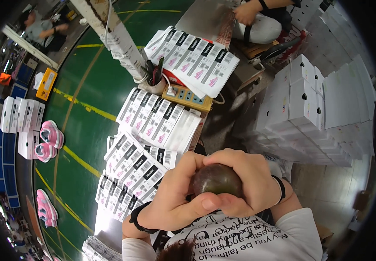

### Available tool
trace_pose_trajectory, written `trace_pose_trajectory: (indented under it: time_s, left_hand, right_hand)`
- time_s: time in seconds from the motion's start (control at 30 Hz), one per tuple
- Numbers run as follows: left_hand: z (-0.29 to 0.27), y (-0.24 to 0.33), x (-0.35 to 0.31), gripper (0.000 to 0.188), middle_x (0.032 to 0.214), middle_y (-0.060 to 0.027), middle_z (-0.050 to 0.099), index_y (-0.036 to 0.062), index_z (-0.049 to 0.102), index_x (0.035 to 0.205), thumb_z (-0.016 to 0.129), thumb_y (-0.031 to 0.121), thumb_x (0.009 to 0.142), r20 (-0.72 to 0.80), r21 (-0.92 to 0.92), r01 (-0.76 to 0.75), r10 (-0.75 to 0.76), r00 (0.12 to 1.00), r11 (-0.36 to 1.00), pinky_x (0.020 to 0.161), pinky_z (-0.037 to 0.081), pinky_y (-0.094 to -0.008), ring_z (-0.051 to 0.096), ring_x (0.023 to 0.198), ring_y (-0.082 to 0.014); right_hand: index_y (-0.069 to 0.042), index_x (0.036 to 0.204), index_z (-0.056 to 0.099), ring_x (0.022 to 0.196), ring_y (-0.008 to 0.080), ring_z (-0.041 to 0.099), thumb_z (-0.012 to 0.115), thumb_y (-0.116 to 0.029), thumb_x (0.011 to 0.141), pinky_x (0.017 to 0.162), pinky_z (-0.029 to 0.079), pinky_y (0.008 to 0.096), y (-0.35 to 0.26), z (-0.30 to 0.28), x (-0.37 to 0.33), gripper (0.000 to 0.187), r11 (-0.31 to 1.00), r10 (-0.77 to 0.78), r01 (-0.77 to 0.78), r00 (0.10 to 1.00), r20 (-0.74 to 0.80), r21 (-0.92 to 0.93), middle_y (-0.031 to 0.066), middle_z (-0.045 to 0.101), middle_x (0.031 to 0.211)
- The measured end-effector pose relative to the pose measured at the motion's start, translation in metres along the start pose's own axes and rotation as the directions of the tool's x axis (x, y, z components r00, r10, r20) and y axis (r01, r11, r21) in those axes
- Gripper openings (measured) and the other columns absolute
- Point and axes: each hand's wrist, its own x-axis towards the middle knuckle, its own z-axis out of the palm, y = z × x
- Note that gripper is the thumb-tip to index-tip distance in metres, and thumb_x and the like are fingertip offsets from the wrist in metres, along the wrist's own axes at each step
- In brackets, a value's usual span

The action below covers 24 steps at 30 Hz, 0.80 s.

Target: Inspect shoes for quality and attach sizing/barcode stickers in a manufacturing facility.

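Close in front of my chest, both hands are wrapped round a smooth, round, dark purple-green fruit (218, 179). Which fruit it is I cannot tell for sure. My left hand (180, 198) cups its left side and my right hand (252, 180) its right. The two thumbs meet along its lower edge, and the index fingers come together over its top. A black band circles each wrist. Just beyond my left hand lie overlapping sheets of printed labels (136, 163) with pink shoe pictures and barcodes.
More label sheets (196, 56) lie farther off, by a yellow power strip (188, 98) and a pen cup (155, 85) at a white post (114, 37). White boxes (301, 100) are stacked right. Pink shoes (46, 208) stand on the green surface at left. Another person's hand (246, 13) shows at the top.
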Motion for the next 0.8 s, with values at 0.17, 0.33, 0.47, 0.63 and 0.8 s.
trace_pose_trajectory:
  time_s: [0.17, 0.33, 0.47, 0.63, 0.8]
  left_hand:
    - [0.013, -0.014, -0.015, 0.047, 0.09, -0.0041, 0.055, -0.0016, 0.045, 0.11, 0.061, 0.038, 0.091, -0.054, -0.232, 0.013, -0.026, 0.998, 0.973, 0.067, 0.04, -0.0221, 0.047, 0.076, -0.006]
    - [0.007, -0.028, -0.024, 0.048, 0.083, -0.0024, 0.055, -0.0027, 0.046, 0.108, 0.061, 0.04, 0.091, -0.047, -0.302, 0.102, -0.122, 0.991, 0.948, 0.061, 0.039, -0.0209, 0.046, 0.069, -0.0051]
    - [0.002, -0.033, -0.022, 0.07, 0.075, -0.0074, 0.057, -0.0051, 0.048, 0.106, 0.078, 0.049, 0.074, -0.012, 0.128, 0.158, -0.157, 0.987, 0.979, 0.057, 0.045, -0.0262, 0.056, 0.067, -0.0104]
    - [-0.001, -0.018, -0.02, 0.08, 0.077, -0.0091, 0.064, -0.0044, 0.056, 0.1, 0.089, 0.051, 0.054, -0.044, 0.408, 0.095, -0.085, 0.995, 0.908, 0.065, 0.05, -0.0279, 0.064, 0.072, -0.0162]
    - [0.001, -0.03, -0.03, 0.08, 0.083, -0.0162, 0.065, -0.008, 0.049, 0.121, 0.081, 0.046, 0.072, 0.02, 0.245, -0.032, 0.028, 0.999, 0.969, 0.063, 0.052, -0.0289, 0.069, 0.073, -0.0241]
  right_hand:
    - [0.009, 0.108, 0.053, 0.058, 0.0277, 0.063, 0.062, -0.023, 0.088, 0.051, 0.051, 0.0315, 0.006, 0.016, -0.01, 0.039, 0.997, -0.049, 0.051, 0.998, -0.032, 0.062, 0.0146, 0.062, 0.078]
    - [0.006, 0.103, 0.053, 0.055, 0.0265, 0.063, 0.059, -0.024, 0.09, 0.05, 0.051, 0.0312, 0.006, 0.025, -0.024, 0.033, 0.989, 0.094, -0.098, 0.995, 0.039, 0.113, 0.0129, 0.061, 0.073]
    - [0.003, 0.1, 0.051, 0.051, 0.0263, 0.062, 0.055, -0.025, 0.094, 0.046, 0.048, 0.0328, 0.005, 0.021, -0.025, 0.029, 0.982, 0.18, -0.186, 0.976, 0.118, 0.041, 0.0116, 0.06, 0.067]
    - [0.002, 0.095, 0.052, 0.052, 0.0273, 0.062, 0.056, -0.03, 0.092, 0.045, 0.048, 0.0337, 0.003, 0.019, -0.026, 0.032, 0.993, 0.117, -0.11, 0.972, 0.204, -0.045, 0.0118, 0.06, 0.067]
    - [0.003, 0.099, 0.053, 0.054, 0.0259, 0.062, 0.061, -0.029, 0.089, 0.046, 0.048, 0.0328, -0.003, 0.02, -0.023, 0.035, 0.988, 0.015, 0.017, 0.978, 0.207, -0.154, 0.0114, 0.06, 0.067]
